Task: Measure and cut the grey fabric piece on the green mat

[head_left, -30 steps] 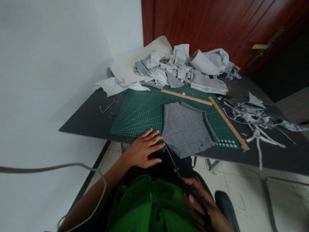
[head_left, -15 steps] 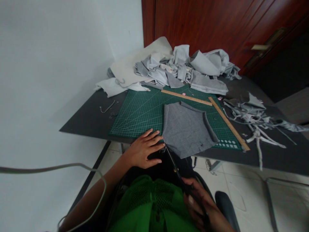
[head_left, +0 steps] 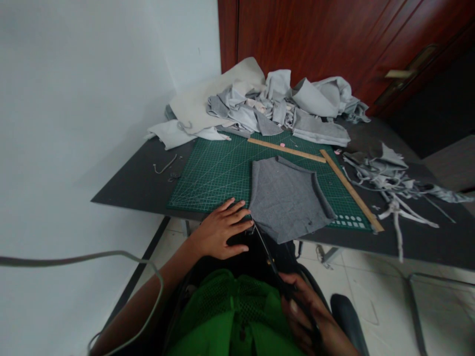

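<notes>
A piece of grey cloth [head_left: 285, 198] lies on a green cutting mat [head_left: 215, 173], its right and top edges curled and its lower corner hanging past the table's front edge. My left hand [head_left: 224, 232] rests at that edge with fingers stretched out, the fingertips close to the cloth's left lower side. Dark-handled scissors [head_left: 270, 259] are in my right hand [head_left: 308, 309], below the table edge. Their blades point up and left toward the left fingertips and the cloth's edge. The blades look nearly closed, and the tips are hard to make out.
Two wooden rulers, one across the mat [head_left: 285, 149] and one along its right side [head_left: 351, 190], lie around the cloth. Grey and white fabric [head_left: 260, 106] is heaped at the back. Cut strips [head_left: 393, 178] lie at right. A cable [head_left: 92, 254] loops above my left forearm.
</notes>
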Tool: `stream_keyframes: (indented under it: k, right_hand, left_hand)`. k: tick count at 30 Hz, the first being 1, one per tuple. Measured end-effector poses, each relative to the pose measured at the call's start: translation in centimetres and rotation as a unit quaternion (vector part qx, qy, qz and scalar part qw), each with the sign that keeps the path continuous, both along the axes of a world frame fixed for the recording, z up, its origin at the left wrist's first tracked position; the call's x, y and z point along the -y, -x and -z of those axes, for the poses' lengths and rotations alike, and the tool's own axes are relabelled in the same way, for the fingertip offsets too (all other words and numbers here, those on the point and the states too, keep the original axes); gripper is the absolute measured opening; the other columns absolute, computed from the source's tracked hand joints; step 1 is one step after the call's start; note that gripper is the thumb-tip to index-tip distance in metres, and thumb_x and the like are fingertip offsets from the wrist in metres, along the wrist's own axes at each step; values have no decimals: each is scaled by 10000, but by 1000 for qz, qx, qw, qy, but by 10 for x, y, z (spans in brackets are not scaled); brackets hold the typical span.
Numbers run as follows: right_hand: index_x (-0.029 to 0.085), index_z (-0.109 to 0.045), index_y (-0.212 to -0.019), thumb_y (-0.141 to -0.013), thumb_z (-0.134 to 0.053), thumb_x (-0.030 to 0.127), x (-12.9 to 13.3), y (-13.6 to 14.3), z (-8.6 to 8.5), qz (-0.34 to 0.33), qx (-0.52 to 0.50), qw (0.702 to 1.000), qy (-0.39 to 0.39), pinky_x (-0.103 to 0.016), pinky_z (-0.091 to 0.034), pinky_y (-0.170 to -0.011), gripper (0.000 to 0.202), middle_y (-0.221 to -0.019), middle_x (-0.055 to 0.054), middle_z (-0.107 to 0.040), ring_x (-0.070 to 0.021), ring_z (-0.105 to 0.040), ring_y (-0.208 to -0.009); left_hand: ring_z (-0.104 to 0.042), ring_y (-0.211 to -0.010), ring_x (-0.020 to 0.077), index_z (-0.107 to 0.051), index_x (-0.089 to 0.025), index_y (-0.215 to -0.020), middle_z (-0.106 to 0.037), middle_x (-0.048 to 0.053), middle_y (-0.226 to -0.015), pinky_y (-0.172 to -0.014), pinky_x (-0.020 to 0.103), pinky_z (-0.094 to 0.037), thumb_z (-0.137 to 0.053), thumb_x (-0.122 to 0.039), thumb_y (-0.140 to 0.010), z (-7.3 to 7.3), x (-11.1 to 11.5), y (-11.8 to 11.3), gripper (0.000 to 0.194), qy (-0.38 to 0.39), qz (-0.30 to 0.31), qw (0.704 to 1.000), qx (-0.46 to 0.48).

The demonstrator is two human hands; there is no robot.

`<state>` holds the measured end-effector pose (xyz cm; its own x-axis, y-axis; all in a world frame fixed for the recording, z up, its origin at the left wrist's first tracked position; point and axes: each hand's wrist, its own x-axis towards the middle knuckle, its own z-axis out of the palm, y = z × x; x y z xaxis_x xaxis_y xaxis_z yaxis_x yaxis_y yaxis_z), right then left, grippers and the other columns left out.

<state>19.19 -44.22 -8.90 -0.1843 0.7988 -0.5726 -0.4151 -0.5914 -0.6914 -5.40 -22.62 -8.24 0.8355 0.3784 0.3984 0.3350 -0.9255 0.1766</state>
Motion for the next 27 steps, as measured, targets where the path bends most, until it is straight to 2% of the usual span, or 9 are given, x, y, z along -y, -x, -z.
stream_keyframes:
  k: [5, 10, 18, 27]
  right_hand:
    - [312, -559, -1289, -833, -781, 588, 0, 0, 2, -19, -10, 1000, -14, -132, -215, -354, 578, -671, 102, -480, -16, -220, -401]
    - [307, -536, -1270, -839, -782, 566, 0, 0, 7, 6, -30, 999, -16, -128, -225, -353, 560, -654, 109, -487, -9, -227, -383]
    - [263, -526, -1322, -866, -755, 553, -1, -6, 4, 18, -36, 999, 15, -118, -261, -323, 587, -722, 69, -551, -8, -271, -388]
    - [262, -542, -1299, -868, -758, 540, -8, -4, 4, 15, -38, 999, -13, -120, -305, -316, 557, -727, 72, -547, -12, -313, -383]
  left_hand:
    - [-440, -1462, 355, -647, -192, -1334, -624, 127, -1426, -1263, 597, -257, -650, -564, -904, 1, 0, 1, 568, 5, -2, 1000, -11]
    - [-432, -1469, 350, -650, -204, -1328, -617, 117, -1434, -1272, 586, -240, -657, -563, -901, 0, 0, 1, 558, 9, -4, 1000, -14]
    - [-440, -1460, 366, -651, -189, -1329, -616, 134, -1435, -1259, 601, -256, -648, -577, -899, -1, 0, 0, 579, 13, -1, 1000, -15]
    - [-435, -1465, 356, -630, -206, -1359, -617, 122, -1431, -1269, 582, -247, -665, -572, -888, 0, -1, 0, 598, 7, -4, 1000, -7]
